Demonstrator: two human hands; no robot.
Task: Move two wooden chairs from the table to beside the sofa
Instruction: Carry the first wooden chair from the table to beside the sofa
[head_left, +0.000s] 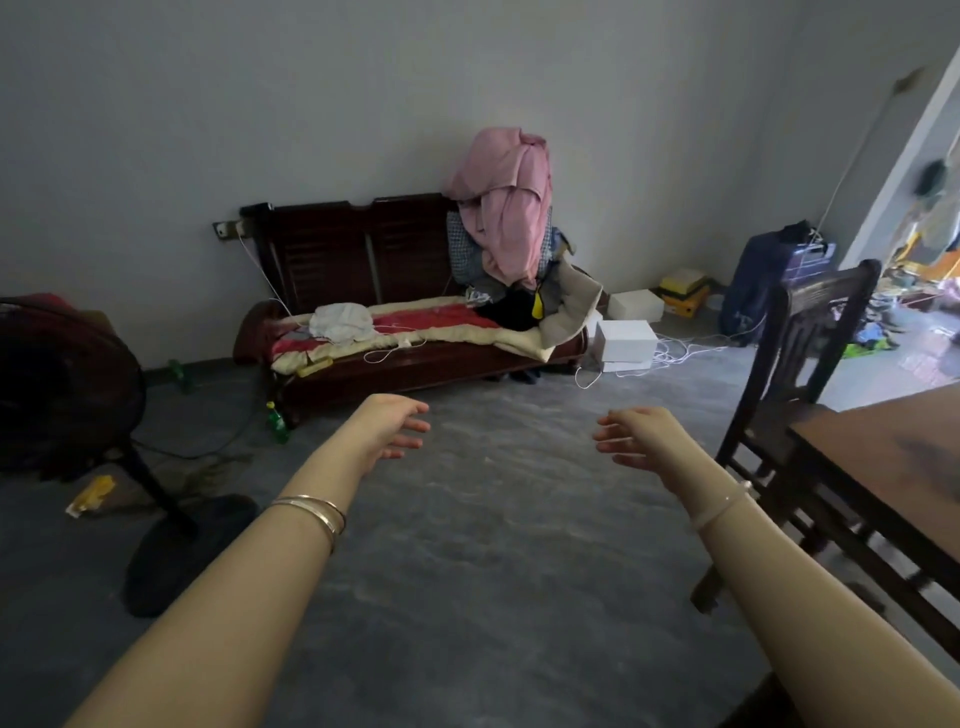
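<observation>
Standing fan at far left on grey floor; dark wooden sofa against rear wall, heaped with bedding and pink cloth; white boxes just beside its right end. Left hand and right hand outstretched over bare floor, fingers spread wide, palms facing, holding nothing, well apart from any furniture. Wooden chair at right, upright, tucked against corner of wooden table; second chair not discernible.
</observation>
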